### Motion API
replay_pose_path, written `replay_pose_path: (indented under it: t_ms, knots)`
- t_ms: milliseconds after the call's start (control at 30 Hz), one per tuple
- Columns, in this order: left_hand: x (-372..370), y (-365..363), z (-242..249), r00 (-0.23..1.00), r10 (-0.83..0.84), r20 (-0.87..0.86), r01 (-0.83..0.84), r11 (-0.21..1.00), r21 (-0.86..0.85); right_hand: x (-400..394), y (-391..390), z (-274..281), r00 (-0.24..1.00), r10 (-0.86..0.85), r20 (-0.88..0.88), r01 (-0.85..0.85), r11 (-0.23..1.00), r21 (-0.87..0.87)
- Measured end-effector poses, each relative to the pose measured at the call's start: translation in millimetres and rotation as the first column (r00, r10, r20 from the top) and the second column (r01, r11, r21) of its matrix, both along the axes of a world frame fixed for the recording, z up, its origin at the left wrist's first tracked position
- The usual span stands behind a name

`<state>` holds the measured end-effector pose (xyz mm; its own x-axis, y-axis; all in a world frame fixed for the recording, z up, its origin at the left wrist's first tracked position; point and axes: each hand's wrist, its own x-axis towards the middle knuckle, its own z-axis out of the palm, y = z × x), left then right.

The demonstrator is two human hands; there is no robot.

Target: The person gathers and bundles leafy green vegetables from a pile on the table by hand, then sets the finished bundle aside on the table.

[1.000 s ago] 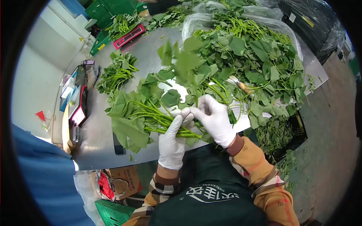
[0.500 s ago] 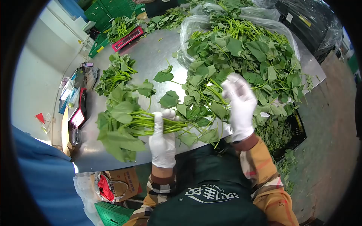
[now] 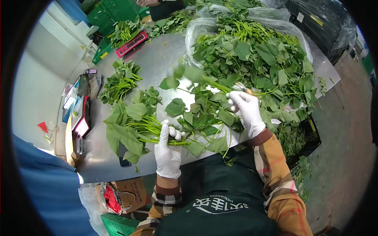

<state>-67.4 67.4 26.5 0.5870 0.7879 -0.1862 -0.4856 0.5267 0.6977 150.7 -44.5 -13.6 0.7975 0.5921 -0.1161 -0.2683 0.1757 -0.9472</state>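
My left hand [image 3: 169, 151], in a white glove, is wrapped round a bunch of leafy green stems [image 3: 147, 128], its leaves pointing left above the metal table. Further right, my right hand [image 3: 248, 110], gloved too, pinches a few leafy stems [image 3: 212, 83] whose leaves are blurred by motion. Beyond that hand lies a large pile of greens [image 3: 252, 59] in a clear plastic bag [image 3: 193, 37]. Loose leafy stems [image 3: 204, 106] lie between my hands.
Another bunch [image 3: 122, 80] lies at the left of the metal table [image 3: 157, 51]. A red scale [image 3: 132, 44] carries greens at the back. A second red-edged scale [image 3: 82, 124] stands at the left edge. Black crates [image 3: 321, 21] are back right; a green crate [image 3: 118, 225] is below.
My right hand has closed on stems and lifted them out of the pile, their leaves swinging left. My left hand still holds its bunch, now spread a little differently.
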Motion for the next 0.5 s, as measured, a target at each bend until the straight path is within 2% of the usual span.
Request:
replay_pose_path:
  t_ms: [67,133,167,267,300,400,433,500]
  knots:
    - [5,-3,4,1.000,-0.003,-0.016,0.003,1.000,0.007,6,-3,3,0.993,0.106,0.051,-0.099,0.987,-0.124]
    - [6,-7,4,0.999,-0.017,-0.030,0.017,1.000,0.000,5,-2,-8,0.964,0.248,0.100,-0.191,0.901,-0.389]
    - [7,-8,4,0.999,-0.026,-0.036,0.026,1.000,-0.004,4,-4,-10,0.964,0.254,0.077,-0.201,0.889,-0.412]
    - [4,-6,-2,1.000,-0.026,-0.013,0.026,0.999,-0.032,-9,-10,-3,0.981,0.184,-0.062,-0.190,0.976,-0.110]
    - [4,-7,-2,1.000,-0.015,-0.012,0.015,0.999,-0.029,-12,-11,-2,0.973,0.215,-0.084,-0.221,0.972,-0.079]
    - [8,-8,1,1.000,0.003,-0.007,-0.003,1.000,-0.016,-35,-12,9,0.959,0.280,-0.040,-0.275,0.956,0.100]
    - [8,-8,-1,1.000,0.008,-0.011,-0.008,1.000,-0.016,-40,-11,6,0.952,0.305,0.035,-0.308,0.944,0.123]
    - [10,-11,0,0.998,0.014,-0.057,-0.013,1.000,0.026,-56,-9,16,0.935,0.351,0.056,-0.354,0.934,0.051]
